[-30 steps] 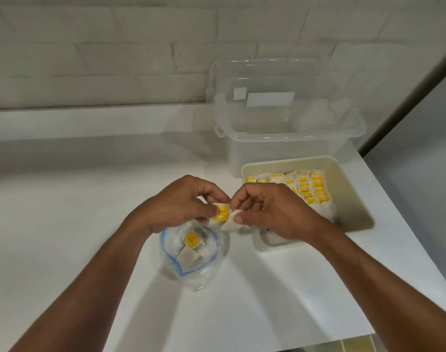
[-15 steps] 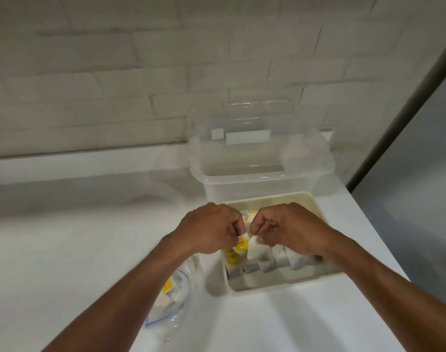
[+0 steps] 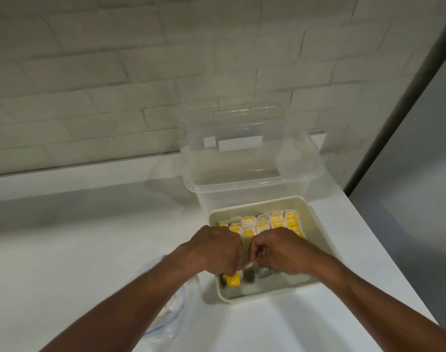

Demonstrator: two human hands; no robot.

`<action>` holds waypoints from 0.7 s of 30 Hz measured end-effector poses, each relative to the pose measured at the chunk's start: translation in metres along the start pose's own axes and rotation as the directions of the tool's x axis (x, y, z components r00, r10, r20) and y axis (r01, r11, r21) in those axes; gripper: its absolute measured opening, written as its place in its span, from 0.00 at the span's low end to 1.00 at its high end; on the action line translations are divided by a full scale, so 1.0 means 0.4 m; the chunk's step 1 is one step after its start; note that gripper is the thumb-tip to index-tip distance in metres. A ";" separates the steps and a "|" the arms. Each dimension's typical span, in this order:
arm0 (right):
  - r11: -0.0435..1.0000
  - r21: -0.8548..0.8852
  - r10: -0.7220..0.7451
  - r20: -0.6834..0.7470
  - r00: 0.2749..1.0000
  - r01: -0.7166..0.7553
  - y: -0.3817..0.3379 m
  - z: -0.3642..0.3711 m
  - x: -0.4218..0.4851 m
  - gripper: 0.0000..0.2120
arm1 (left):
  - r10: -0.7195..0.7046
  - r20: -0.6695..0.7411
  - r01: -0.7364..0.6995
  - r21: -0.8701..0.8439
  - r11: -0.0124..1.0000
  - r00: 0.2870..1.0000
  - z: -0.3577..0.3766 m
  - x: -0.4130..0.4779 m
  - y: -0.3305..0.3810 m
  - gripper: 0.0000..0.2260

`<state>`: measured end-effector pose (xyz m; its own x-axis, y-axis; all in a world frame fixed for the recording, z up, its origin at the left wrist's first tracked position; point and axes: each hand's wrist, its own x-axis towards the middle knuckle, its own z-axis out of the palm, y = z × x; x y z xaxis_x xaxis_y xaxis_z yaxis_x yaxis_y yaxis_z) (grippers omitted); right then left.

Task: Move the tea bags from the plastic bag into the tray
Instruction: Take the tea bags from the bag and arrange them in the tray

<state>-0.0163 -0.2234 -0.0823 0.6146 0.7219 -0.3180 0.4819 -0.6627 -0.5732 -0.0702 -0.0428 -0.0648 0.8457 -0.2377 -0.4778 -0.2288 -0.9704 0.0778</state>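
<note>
Left hand [image 3: 214, 250], right hand [image 3: 280, 250] inside cream plastic tray [image 3: 318, 224]. White yellow-labelled tea bag [image 3: 232, 280] gripped under curled left fingers; right fingers curled, grip hidden. Risk: packed rows [image 3: 275, 222] beyond fingertips may be toppled by knuckles. Clear plastic bag [image 3: 171, 316] behind left wrist.

Wall, 12 o'clock: white-painted brick wall [image 3: 115, 72], mortar joints visible, paint dull and uneven. At its foot a low white ledge [image 3: 64, 179] runs from 9 o'clock towards centre. Below it sits a white counter [image 3: 77, 245], smooth, with a soft grey shadow band under the ledge. A clear lidded storage box [image 3: 250, 185] stands at the back of the counter at 1 o'clock. A dark vertical strip [image 3: 399, 102] slants through 2 o'clock, with a plain grey panel [image 3: 427, 189] beyond at 3 o'clock. Light is diffuse and dim.
</note>
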 end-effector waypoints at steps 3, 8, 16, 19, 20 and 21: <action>1.000 -0.020 0.015 0.073 0.997 -0.014 0.003 0.010 0.009 0.05 | 0.067 0.109 -0.068 0.000 0.998 0.992 -0.013 0.009 0.007 0.08; 0.989 -0.093 0.121 0.072 0.990 -0.114 -0.008 0.033 0.051 0.08 | -0.019 0.040 0.010 0.202 0.979 0.999 -0.011 0.051 0.023 0.04; 0.980 -0.152 0.144 0.092 0.985 -0.129 0.004 0.052 0.059 0.04 | 0.014 -0.048 0.000 0.276 0.961 0.999 0.021 0.063 0.000 0.05; 0.981 -0.163 0.121 0.080 0.989 -0.107 0.000 0.057 0.059 0.06 | 0.011 -0.081 0.014 0.300 0.954 0.997 0.032 0.063 -0.009 0.06; 0.979 -0.178 0.111 0.078 0.991 -0.096 0.000 0.058 0.059 0.07 | 0.012 -0.084 0.014 0.310 0.951 0.996 0.032 0.063 -0.010 0.05; 0.979 -0.181 0.108 0.086 0.990 -0.091 0.001 0.059 0.059 0.07 | 0.016 -0.067 0.006 0.302 0.953 0.998 0.033 0.062 -0.011 0.05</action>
<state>-0.0165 -0.2021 -0.1080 0.6070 0.6605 -0.4419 0.5293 -0.7508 -0.3953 -0.0547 -0.0439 -0.0883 0.8726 -0.2552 -0.4164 -0.3592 -0.9131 -0.1931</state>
